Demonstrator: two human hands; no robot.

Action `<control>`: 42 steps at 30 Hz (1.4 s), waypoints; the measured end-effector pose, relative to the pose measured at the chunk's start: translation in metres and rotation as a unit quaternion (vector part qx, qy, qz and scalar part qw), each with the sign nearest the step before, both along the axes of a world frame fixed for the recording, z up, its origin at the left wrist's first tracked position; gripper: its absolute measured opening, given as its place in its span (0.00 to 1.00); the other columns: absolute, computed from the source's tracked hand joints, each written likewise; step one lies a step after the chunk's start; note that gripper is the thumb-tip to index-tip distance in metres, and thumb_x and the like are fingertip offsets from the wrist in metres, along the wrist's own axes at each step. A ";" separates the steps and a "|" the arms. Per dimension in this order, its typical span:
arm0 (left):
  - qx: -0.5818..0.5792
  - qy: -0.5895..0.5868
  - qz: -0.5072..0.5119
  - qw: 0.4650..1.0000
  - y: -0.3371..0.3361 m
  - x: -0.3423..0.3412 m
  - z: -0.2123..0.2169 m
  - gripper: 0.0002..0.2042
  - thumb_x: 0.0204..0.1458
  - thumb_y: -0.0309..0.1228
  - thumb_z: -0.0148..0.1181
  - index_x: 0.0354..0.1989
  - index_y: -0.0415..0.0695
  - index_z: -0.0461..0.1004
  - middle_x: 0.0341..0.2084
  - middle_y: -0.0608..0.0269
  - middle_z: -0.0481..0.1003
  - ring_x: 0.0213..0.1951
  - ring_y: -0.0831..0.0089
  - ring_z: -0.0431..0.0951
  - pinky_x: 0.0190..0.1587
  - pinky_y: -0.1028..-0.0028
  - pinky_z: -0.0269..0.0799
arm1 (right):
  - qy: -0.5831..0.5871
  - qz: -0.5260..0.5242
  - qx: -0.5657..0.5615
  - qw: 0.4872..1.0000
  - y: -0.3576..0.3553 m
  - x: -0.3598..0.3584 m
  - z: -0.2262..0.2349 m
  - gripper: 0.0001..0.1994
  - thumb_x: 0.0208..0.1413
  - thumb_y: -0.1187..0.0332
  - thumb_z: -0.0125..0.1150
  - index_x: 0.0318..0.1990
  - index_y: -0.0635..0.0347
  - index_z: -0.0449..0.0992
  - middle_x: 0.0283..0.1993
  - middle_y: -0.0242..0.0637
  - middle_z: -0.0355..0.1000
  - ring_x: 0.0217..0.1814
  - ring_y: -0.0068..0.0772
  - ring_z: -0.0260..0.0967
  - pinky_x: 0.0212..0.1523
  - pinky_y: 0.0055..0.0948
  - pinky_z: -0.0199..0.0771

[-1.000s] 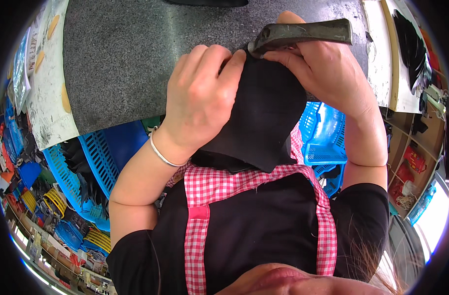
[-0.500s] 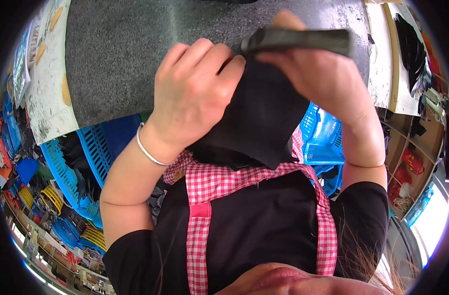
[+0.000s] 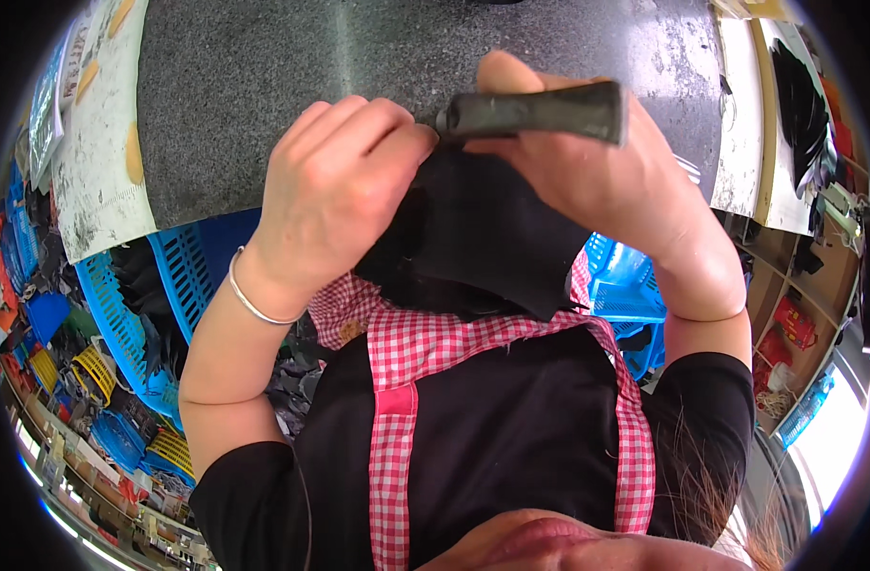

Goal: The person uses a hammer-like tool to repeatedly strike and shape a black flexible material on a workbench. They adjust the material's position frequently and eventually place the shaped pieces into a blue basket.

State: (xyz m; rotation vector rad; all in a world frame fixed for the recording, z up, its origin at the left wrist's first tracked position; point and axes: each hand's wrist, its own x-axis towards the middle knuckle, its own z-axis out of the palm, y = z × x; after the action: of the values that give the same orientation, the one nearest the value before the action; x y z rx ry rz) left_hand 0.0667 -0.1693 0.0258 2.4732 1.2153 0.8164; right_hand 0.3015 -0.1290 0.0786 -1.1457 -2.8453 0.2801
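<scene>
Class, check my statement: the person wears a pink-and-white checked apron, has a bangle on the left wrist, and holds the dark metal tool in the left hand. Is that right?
Not quite: the head view shows the dark metal tool in the right hand, not the left hand. The checked apron and the bangle are as stated.

Bright light glares off the grey worktop (image 3: 235, 105) while fisheye distortion curves edges into black.
</scene>
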 end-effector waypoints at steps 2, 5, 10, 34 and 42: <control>-0.031 -0.039 -0.006 0.999 0.002 -0.009 0.000 0.07 0.48 0.21 0.71 0.36 0.41 0.83 0.33 0.60 0.80 0.35 0.59 0.80 0.40 0.64 0.76 | 0.060 -0.004 -0.028 0.998 0.009 0.002 -0.007 0.14 0.60 0.62 0.71 0.41 0.55 0.70 0.27 0.40 0.74 0.31 0.51 0.77 0.28 0.43 0.74; 0.002 -0.031 0.021 0.999 -0.009 -0.007 -0.005 0.08 0.46 0.22 0.72 0.35 0.42 0.82 0.32 0.64 0.78 0.35 0.62 0.80 0.40 0.66 0.76 | 0.112 0.014 -0.031 0.993 0.010 -0.006 -0.007 0.14 0.60 0.62 0.72 0.40 0.55 0.70 0.24 0.40 0.73 0.28 0.52 0.75 0.26 0.43 0.72; 0.045 -0.056 0.019 0.997 -0.017 -0.013 -0.016 0.10 0.44 0.22 0.74 0.36 0.42 0.83 0.32 0.63 0.78 0.34 0.63 0.79 0.37 0.67 0.77 | 0.113 0.040 0.000 0.993 0.006 -0.015 -0.010 0.13 0.61 0.61 0.71 0.39 0.53 0.70 0.23 0.38 0.71 0.26 0.49 0.75 0.24 0.40 0.71; -0.263 -0.217 -0.109 0.934 0.054 -0.013 0.036 0.16 0.57 0.32 0.72 0.52 0.39 0.83 0.44 0.57 0.85 0.47 0.66 0.86 0.56 0.69 0.79 | 0.145 0.009 -0.283 0.948 -0.056 0.059 -0.035 0.12 0.62 0.59 0.68 0.45 0.53 0.74 0.29 0.44 0.77 0.36 0.56 0.79 0.34 0.52 0.75; -0.193 -0.234 0.047 0.952 0.221 0.013 0.009 0.20 0.72 0.39 0.58 0.25 0.44 0.67 0.23 0.71 0.71 0.32 0.84 0.70 0.35 0.78 0.69 | 0.270 -0.032 -0.291 0.917 -0.020 0.060 0.017 0.10 0.57 0.68 0.74 0.40 0.55 0.77 0.32 0.41 0.79 0.36 0.52 0.79 0.33 0.42 0.77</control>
State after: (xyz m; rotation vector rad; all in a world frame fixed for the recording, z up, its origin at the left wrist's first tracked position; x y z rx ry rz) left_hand 0.0797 0.0516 0.0353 1.7921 1.1821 1.0057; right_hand 0.3616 -0.1490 0.0955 -1.0073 -2.2706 1.2799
